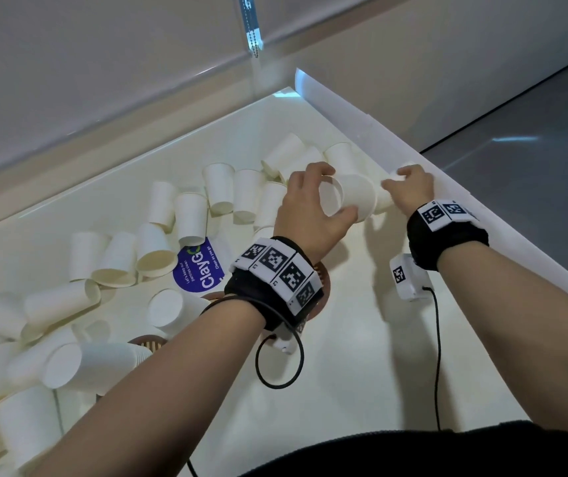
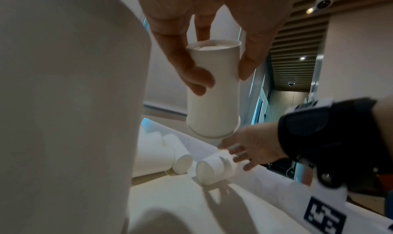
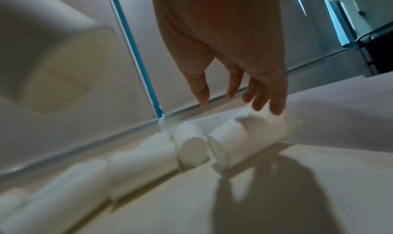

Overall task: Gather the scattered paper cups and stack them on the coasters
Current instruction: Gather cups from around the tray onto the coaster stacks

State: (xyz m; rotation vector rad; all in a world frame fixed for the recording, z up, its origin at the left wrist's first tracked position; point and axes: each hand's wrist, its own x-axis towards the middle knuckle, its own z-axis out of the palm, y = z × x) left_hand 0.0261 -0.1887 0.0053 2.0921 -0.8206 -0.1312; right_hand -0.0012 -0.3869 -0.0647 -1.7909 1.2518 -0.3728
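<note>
Many white paper cups (image 1: 189, 215) lie tipped over on the cream table (image 1: 344, 339). My left hand (image 1: 339, 191) grips one cup (image 1: 361, 197) in the air, fingers and thumb curled round its side; the left wrist view shows this cup (image 2: 212, 111) base up in the left hand (image 2: 223, 76). My right hand (image 1: 394, 179) reaches down onto a cup lying on its side (image 1: 383, 203) by the right wall. In the right wrist view the right hand (image 3: 239, 105) has near-straight fingertips (image 3: 276, 108) touching that cup (image 3: 246, 143), thumb apart. Brown coasters (image 1: 323, 273) (image 1: 148, 340) lie partly hidden.
A white raised wall (image 1: 413, 142) runs along the table's right edge, with grey floor beyond. A blue round sticker (image 1: 200, 266) lies among the cups. More lying cups (image 3: 191, 146) sit just left of the right hand. Bare table surface lies under my forearms.
</note>
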